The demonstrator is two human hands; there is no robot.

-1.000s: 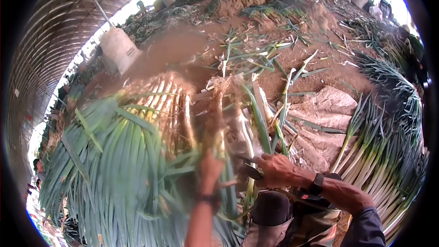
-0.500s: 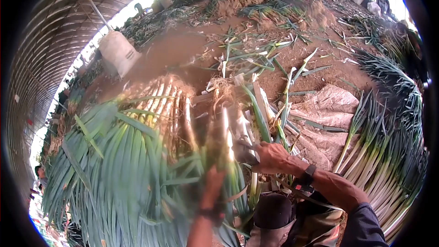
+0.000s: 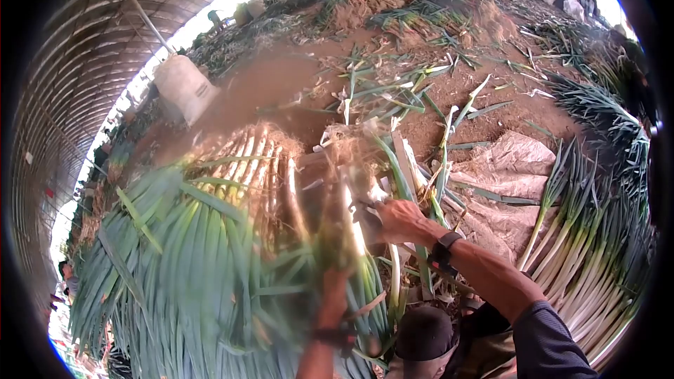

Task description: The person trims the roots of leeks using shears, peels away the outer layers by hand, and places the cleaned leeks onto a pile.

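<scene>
A large heap of leeks (image 3: 189, 260) fans out at the left, green leaves toward me and pale stems with roots pointing away. At its right side my left hand (image 3: 335, 281) is blurred against the leek stems, its fingers too smeared to make out. My right hand (image 3: 397, 221), with a dark wristband, is closed around a dark object that I cannot make out, next to the upright white stem of a leek (image 3: 353, 221). Loose leaves and stems lie just beyond my right hand.
Rows of leeks (image 3: 590, 238) lie at the right beside a crumpled pinkish sheet (image 3: 505, 168). A white sack (image 3: 184, 88) stands at the upper left by a pole. More leek piles (image 3: 421, 0) and scattered leaves cover the brown soil behind. A dark rounded object (image 3: 423, 332) is below.
My right hand has moved slightly up and left along the stems. My left forearm has shifted a little to the right.
</scene>
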